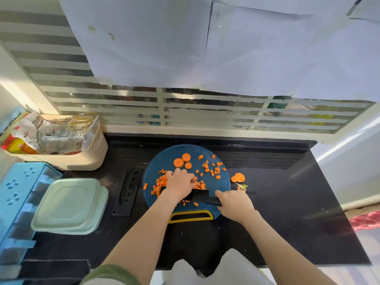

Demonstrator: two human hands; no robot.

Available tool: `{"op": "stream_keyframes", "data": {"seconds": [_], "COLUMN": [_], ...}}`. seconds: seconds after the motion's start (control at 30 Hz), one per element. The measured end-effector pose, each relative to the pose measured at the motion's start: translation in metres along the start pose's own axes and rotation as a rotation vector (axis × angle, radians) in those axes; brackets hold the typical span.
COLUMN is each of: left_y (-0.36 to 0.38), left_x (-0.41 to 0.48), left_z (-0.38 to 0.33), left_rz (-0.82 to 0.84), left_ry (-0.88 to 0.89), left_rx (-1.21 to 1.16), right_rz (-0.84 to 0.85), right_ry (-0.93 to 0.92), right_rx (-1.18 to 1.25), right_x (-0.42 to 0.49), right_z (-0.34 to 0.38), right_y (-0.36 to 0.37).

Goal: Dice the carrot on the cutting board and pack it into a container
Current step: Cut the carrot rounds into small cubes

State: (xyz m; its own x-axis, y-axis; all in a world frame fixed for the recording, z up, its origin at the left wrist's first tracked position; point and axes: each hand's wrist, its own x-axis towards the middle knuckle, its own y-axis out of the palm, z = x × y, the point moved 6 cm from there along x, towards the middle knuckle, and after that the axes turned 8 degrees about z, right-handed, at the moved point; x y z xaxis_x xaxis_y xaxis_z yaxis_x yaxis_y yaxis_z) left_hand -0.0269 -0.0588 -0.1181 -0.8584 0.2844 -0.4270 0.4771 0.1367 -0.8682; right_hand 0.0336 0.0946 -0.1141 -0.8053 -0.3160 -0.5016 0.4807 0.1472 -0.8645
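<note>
A round dark-blue cutting board (160, 159) with a yellow handle lies on the black counter. Diced carrot (161, 182) is heaped at its left, more dice (214, 168) are scattered at the right, and three round carrot slices (182, 161) lie at the back. My left hand (180, 183) rests with curled fingers on the carrot pile, against the black knife blade (198, 195). My right hand (234, 202) grips the knife's handle at the board's right front. A pale green lidded container (71, 204) sits at the left.
Two carrot slices (238, 177) and a green stem end (243, 186) lie on the counter right of the board. A black knife sheath (128, 191) lies left of it. A beige basket (90, 155) with packets stands back left, a blue rack (18, 200) far left.
</note>
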Motion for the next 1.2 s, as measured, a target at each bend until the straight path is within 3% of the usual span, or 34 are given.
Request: {"op": "stream_keyframes", "data": {"seconds": [0.23, 0.33, 0.47, 0.63, 0.87, 1.1, 1.2], "left_y": [-0.007, -0.037, -0.048, -0.025, -0.003, 0.009, 0.011], "left_x": [0.006, 0.015, 0.024, 0.029, 0.038, 0.036, 0.032], "left_z": [0.021, 0.028, 0.038, 0.016, -0.004, -0.01, -0.011], "left_rz": [-0.078, -0.2, -0.23, -0.131, -0.118, -0.194, -0.251], "left_ry": [-0.138, -0.186, -0.266, -0.171, -0.113, -0.134, -0.142], "left_rx": [-0.037, -0.126, -0.251, -0.229, -0.326, -0.415, -0.454], "right_rz": [0.022, -0.003, -0.053, -0.098, -0.021, 0.128, 0.111], "right_ry": [0.059, 0.17, 0.386, 0.523, 0.554, 0.413, 0.381], "right_rx": [0.049, 0.129, 0.363, 0.711, 0.71, 0.763, 0.796], "right_x": [-0.009, -0.013, -0.014, 0.003, 0.022, 0.015, 0.011], "right_z": [-0.014, -0.033, -0.064, -0.081, -0.082, -0.062, -0.058], "right_y": [0.018, 0.016, 0.011, 0.013, 0.024, 0.051, 0.054]}}
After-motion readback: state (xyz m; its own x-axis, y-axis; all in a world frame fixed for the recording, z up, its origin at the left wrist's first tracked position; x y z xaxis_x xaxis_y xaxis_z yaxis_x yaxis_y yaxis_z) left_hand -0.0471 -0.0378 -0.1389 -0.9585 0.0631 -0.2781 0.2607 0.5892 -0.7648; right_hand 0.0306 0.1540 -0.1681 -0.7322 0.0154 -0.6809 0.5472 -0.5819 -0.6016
